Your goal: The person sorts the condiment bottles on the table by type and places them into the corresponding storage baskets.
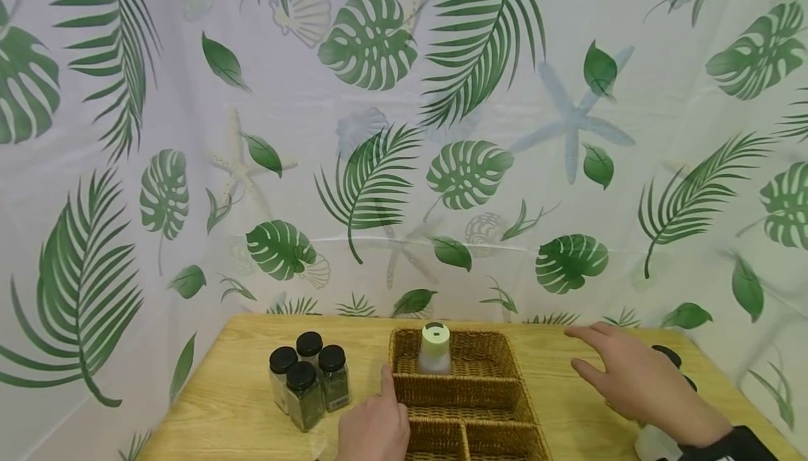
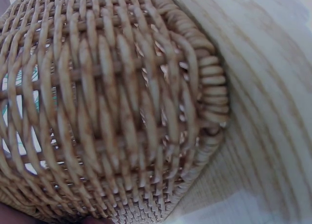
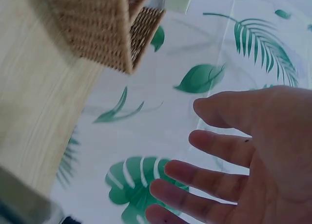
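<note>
A wicker basket (image 1: 467, 380) with several compartments stands mid-table. Inside its back compartment stands a translucent bottle with a pale green cap (image 1: 435, 339). My left hand (image 1: 375, 426) grips the basket's left rim, its index finger pointing away along the outside; the thumb side overlaps the rim. The left wrist view is filled by the woven basket wall (image 2: 112, 97), with only slivers of fingers at the bottom edge. To the right of the basket, my right hand (image 1: 644, 377) is raised above the table, fingers spread. The right wrist view shows that palm (image 3: 273, 156) holding nothing.
Several glass jars with black lids (image 1: 306, 394) stand grouped left of the basket. Partly hidden behind my right hand are dark-lidded containers (image 1: 667, 356) and a whitish bottle (image 1: 656, 443). A leaf-print curtain (image 1: 404, 166) hangs behind the wooden table (image 1: 214, 405).
</note>
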Demonstrator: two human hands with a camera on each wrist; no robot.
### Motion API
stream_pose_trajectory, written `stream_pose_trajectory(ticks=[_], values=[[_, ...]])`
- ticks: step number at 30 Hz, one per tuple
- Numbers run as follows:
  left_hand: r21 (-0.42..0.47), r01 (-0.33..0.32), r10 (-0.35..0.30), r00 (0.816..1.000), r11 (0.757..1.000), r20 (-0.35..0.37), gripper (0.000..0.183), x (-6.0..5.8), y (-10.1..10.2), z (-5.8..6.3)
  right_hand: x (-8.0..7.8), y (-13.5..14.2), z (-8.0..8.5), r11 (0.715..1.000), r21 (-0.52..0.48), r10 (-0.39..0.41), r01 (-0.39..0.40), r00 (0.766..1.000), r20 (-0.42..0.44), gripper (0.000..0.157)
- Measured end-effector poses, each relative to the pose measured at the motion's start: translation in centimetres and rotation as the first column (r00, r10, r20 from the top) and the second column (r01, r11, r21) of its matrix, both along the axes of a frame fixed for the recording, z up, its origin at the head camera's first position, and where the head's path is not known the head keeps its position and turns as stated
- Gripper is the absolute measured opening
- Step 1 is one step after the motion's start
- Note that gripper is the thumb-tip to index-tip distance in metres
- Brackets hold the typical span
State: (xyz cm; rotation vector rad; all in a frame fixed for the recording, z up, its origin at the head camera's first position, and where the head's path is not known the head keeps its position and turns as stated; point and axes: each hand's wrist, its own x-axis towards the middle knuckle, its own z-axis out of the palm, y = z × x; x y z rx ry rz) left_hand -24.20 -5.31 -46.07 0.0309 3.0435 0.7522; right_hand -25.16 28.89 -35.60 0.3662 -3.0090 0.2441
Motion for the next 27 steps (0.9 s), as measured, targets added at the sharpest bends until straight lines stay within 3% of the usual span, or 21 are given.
stream_pose_trajectory(ticks=[8, 16, 23, 27], values=[[0.014, 0.014, -0.015, 1.0, 1.0, 0.024, 0.058, -0.2, -0.1, 0.1, 0.4, 3.9, -1.1, 0.998, 0.033, -0.059, 0.058, 0.998, 0.034, 0.052], [0.027, 0.007, -0.008, 1.0, 1.0, 0.026, 0.058, -0.1, -0.4, 0.1, 1.1, 6.3, -2.3, 0.982, 0.129, -0.141, 0.141, 0.99, -0.01, 0.049], [0.036, 0.024, -0.025, 1.0, 0.999, 0.016, 0.058, -0.2, -0.5, -0.1, 1.6, 8.2, -3.1, 0.958, 0.196, -0.241, 0.207, 0.956, 0.169, 0.063], [0.04, 0.024, -0.025, 1.0, 0.999, 0.017, 0.058, -0.1, -0.6, -0.2, 1.6, 8.9, -3.7, 0.953, 0.2, -0.271, 0.229, 0.937, 0.222, 0.069]])
